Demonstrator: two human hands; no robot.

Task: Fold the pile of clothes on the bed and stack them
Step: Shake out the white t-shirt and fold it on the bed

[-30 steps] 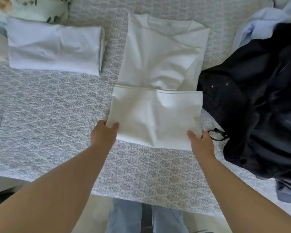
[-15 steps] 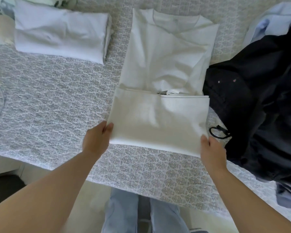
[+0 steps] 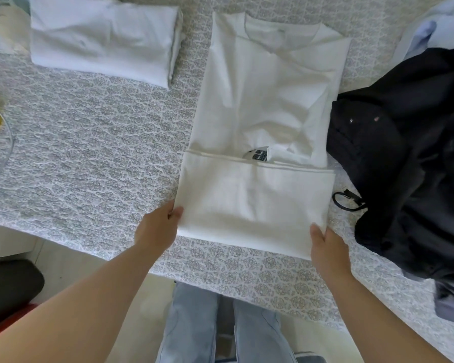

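Shirt [image 3: 262,106] fold between both gripping hands

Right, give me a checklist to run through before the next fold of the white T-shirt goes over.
1. Left hand grips the near left corner of the white T-shirt: ok.
2. Right hand grips the near right corner: ok.
3. Bottom flap's hem lies straight across the shirt: ok.
4. Sleeves tucked flat: not ok, cloth is bunched beside the dark print.
5. Collar end has room, apart from the dark clothes pile: cannot tell, the pile sits at the shirt's right edge.
6. Folded white garment ready as a stack base: ok.
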